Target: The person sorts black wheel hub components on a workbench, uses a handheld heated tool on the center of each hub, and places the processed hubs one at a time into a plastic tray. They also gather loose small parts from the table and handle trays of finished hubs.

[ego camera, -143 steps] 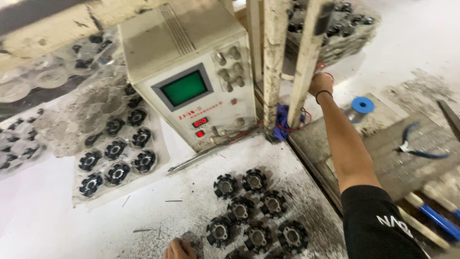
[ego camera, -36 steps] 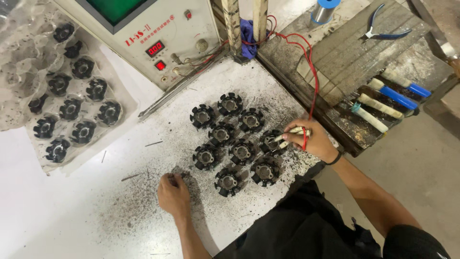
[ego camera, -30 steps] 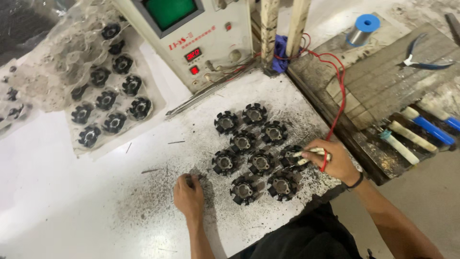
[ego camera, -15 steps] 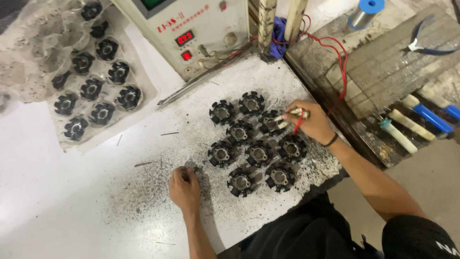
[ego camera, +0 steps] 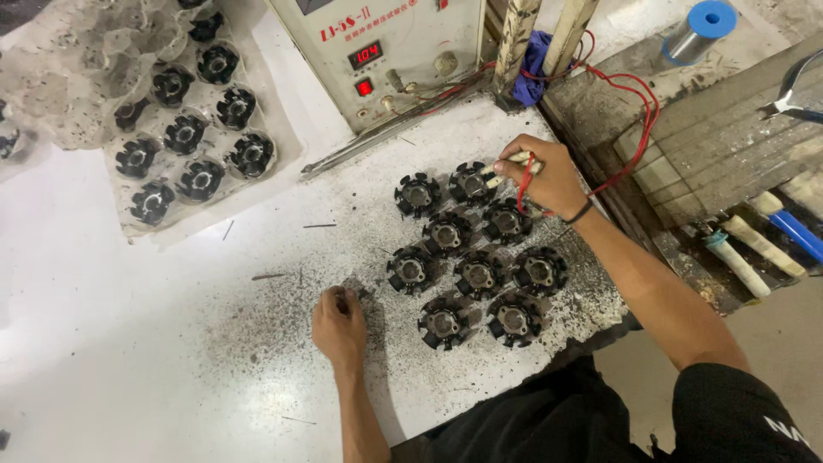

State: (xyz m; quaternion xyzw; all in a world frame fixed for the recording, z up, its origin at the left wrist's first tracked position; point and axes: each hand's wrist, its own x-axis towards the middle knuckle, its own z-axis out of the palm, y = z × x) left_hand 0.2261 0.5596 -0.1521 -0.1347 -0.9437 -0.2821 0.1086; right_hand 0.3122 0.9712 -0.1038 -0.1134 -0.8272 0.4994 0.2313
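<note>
Several black round stator cores (ego camera: 470, 250) lie in a cluster on the white, speckled table (ego camera: 154, 343). My right hand (ego camera: 545, 176) grips a pale-handled probe (ego camera: 506, 163) with a red wire (ego camera: 630, 137), its tip at the top core of the cluster (ego camera: 471, 182). My left hand (ego camera: 340, 323) rests curled on the table left of the cluster, fingertips pinching a small dark bit; what it is cannot be made out.
A beige tester box (ego camera: 386, 43) with a red digit display stands at the back. A clear plastic tray (ego camera: 184, 137) holding more cores lies at the left. On the right a grey slab (ego camera: 720, 146) carries pliers (ego camera: 793, 90), a solder spool (ego camera: 699, 30) and screwdrivers (ego camera: 776, 227).
My right hand with the probe has moved up the cluster from the lower right cores to the top one. My left hand has stayed on the table.
</note>
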